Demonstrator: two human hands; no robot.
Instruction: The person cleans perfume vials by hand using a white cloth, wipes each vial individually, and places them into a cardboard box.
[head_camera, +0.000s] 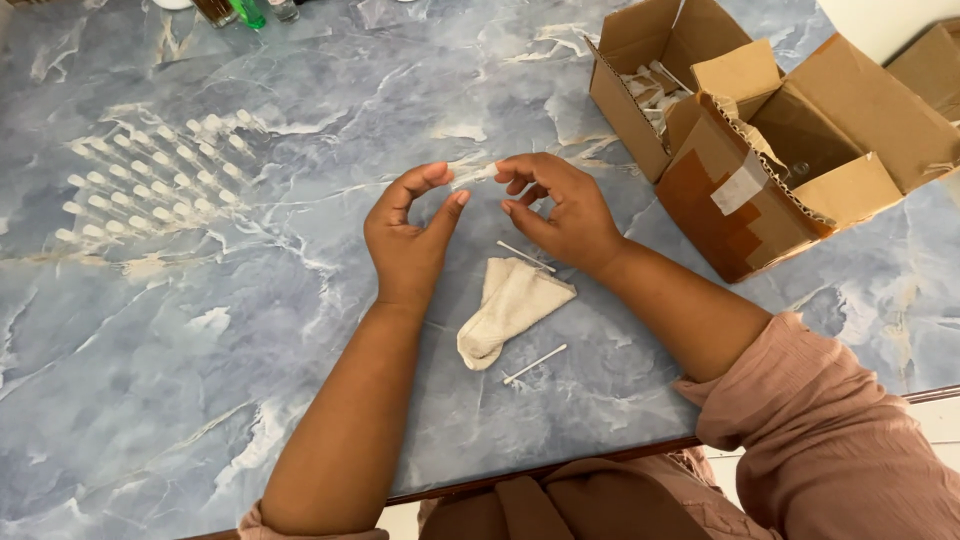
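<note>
Hovering above the table (250, 330), both hands' fingers pinch a small clear vial (473, 176) between them.

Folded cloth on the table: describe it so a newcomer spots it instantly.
On the blue marbled table, look just below the left hand and right hand. The cream folded cloth lies there, soft and wedge-shaped, unlike the thin white sticks beside it.
</note>
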